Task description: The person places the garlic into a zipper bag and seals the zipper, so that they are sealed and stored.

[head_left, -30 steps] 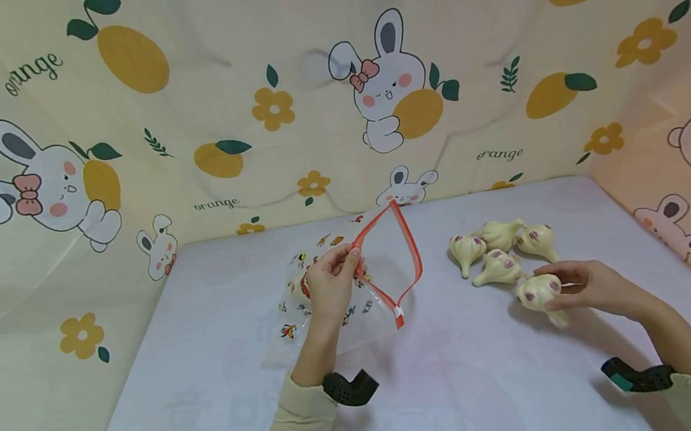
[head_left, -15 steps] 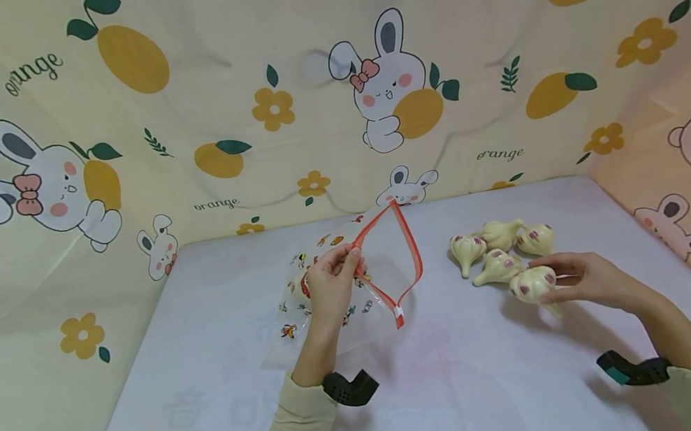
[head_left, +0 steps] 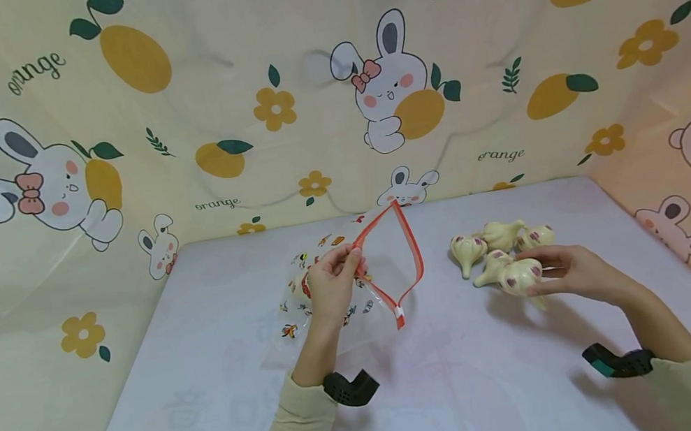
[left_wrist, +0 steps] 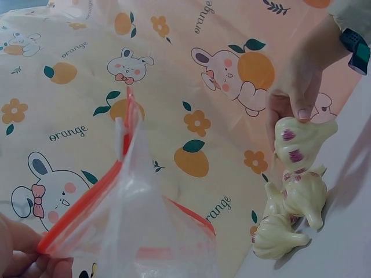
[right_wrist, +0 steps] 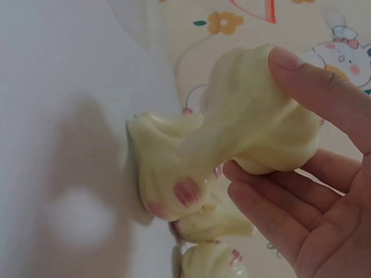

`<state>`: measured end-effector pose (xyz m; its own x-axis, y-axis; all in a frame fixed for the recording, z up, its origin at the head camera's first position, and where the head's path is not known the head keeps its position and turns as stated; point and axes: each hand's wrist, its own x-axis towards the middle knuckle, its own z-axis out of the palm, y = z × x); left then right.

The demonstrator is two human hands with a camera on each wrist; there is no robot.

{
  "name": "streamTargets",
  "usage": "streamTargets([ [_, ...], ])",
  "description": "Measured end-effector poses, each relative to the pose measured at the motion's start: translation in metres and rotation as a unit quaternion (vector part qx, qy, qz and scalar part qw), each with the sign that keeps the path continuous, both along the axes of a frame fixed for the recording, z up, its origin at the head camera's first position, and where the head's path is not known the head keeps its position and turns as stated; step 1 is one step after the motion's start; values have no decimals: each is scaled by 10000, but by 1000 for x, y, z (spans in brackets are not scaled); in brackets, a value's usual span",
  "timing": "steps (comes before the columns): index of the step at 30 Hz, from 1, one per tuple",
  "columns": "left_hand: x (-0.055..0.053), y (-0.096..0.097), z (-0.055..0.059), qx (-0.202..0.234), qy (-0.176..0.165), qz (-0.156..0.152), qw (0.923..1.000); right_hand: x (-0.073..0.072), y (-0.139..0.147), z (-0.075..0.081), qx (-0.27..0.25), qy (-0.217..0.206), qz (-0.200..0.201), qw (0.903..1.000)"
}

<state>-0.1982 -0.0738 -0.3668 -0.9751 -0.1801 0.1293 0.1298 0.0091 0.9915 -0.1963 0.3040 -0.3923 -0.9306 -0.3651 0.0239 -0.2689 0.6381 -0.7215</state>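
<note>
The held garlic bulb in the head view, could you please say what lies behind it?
Behind the held garlic bulb, another bulb shows, its lower right covered; two bulbs lie farther back, one partly hidden by the right hand.

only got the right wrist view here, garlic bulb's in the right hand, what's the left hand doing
Observer: The left hand pinches the red rim of a clear printed bag.
Operator: is its mouth open or shut
Observer: Open: in the head view the red rim spreads into a wide loop.
Operator: and how many more bulbs are lying down, my view cuts one off at the edge
Observer: Four on the table, counted in the head view.
</note>
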Motion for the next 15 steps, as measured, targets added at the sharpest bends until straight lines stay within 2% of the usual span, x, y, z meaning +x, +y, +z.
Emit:
streamTargets([
  [15,1,1,2,-5,43,-8,10000,-7,-20,6,-206,80,103,9997],
])
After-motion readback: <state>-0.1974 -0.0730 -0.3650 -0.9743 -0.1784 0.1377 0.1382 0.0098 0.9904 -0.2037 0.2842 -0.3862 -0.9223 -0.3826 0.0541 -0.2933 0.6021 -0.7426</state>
